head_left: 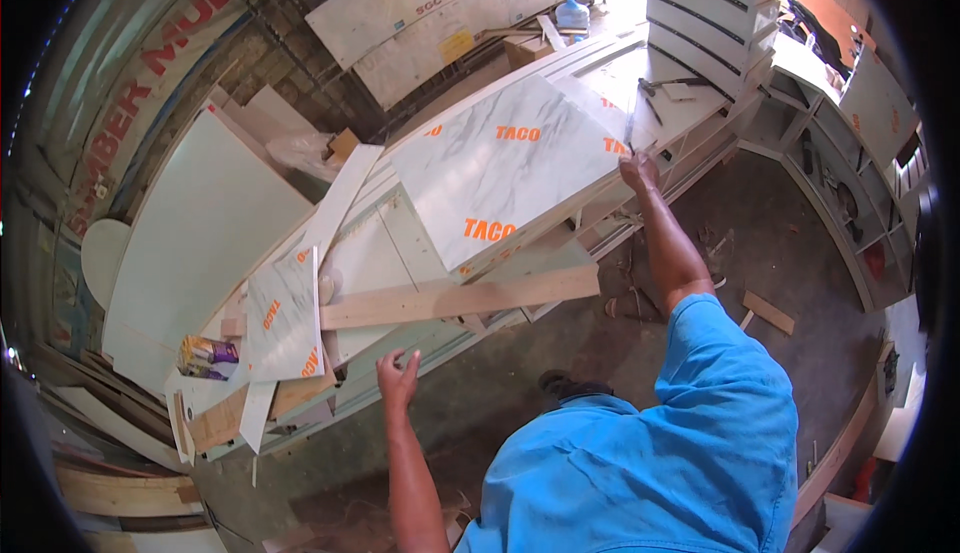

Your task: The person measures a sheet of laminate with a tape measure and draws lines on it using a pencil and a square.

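Note:
My right hand [640, 171] is closed at the right end of a marble-patterned panel [500, 178] with orange lettering. A thin, pale, blade-like strip [631, 125] stands up from its fingers; its exact kind is not clear. The panel lies on a long white workbench-like cabinet [375, 318]. My left hand [398, 375] hangs in the air off the cabinet's near edge, fingers apart and holding nothing. Close to it are a wooden board [460, 298] lying across the cabinet and a smaller marble-patterned offcut [283, 318].
A hammer [675, 82] lies on the far right of the cabinet, beside stacked white drawer-like boxes [700, 13]. A purple-and-yellow packet [208, 356] rests at the left end. White shelving [840, 173] curves along the right. A wood piece [768, 313] lies on the floor.

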The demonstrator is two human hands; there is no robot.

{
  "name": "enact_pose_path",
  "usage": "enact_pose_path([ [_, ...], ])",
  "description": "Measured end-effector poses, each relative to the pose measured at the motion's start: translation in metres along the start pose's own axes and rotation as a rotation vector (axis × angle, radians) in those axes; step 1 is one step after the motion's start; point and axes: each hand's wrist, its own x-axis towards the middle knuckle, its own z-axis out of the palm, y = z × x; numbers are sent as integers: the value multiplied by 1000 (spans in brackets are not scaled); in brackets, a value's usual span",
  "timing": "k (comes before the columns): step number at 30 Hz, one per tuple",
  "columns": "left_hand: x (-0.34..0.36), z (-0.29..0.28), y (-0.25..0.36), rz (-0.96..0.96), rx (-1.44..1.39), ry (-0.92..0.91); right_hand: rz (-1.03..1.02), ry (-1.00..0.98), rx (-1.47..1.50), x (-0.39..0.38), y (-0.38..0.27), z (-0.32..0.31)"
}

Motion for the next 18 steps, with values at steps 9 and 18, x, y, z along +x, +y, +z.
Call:
enact_pose_path([
  [9, 152, 91, 95, 220, -221, -138, -13, -11, 218, -52, -10, -23],
  [18, 190, 80, 68, 17, -254, -30, 118, -300, 563, -127, 8, -48],
])
